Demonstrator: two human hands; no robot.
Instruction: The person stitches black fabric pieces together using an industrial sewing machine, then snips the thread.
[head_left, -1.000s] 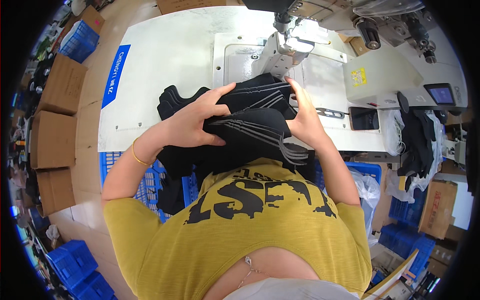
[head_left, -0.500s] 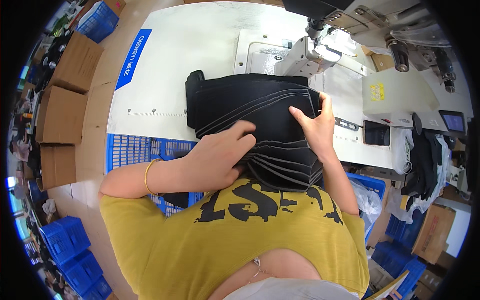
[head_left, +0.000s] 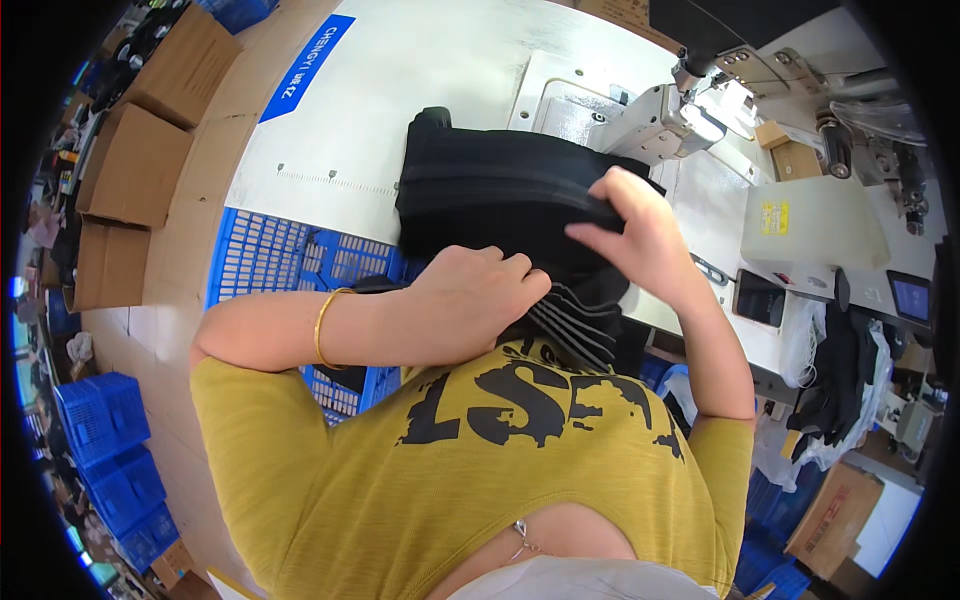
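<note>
A stack of black fabric pieces (head_left: 490, 195) lies on the white table and hangs over its near edge. Pale grey seam lines show on the drooping part, close to my shirt. My left hand (head_left: 480, 300) is closed on the fabric near that edge, its fingertips curled out of sight. Over the right part of the stack, my right hand (head_left: 645, 235) has thumb and forefinger apart with nothing visible between them. Its forefinger is at the surface of the fabric; whether it touches I cannot tell.
Behind the fabric stands a sewing machine arm (head_left: 665, 125) on the white table (head_left: 420, 75). A phone (head_left: 760, 298) lies to the right. Below the table edge is a blue plastic crate (head_left: 260, 255). Cardboard boxes (head_left: 135, 165) stand on the left.
The seam-lined top of the fabric has been turned toward me, leaving a plainer black surface uppermost. My right hand has come off the right edge and opened. The view has shifted slightly.
</note>
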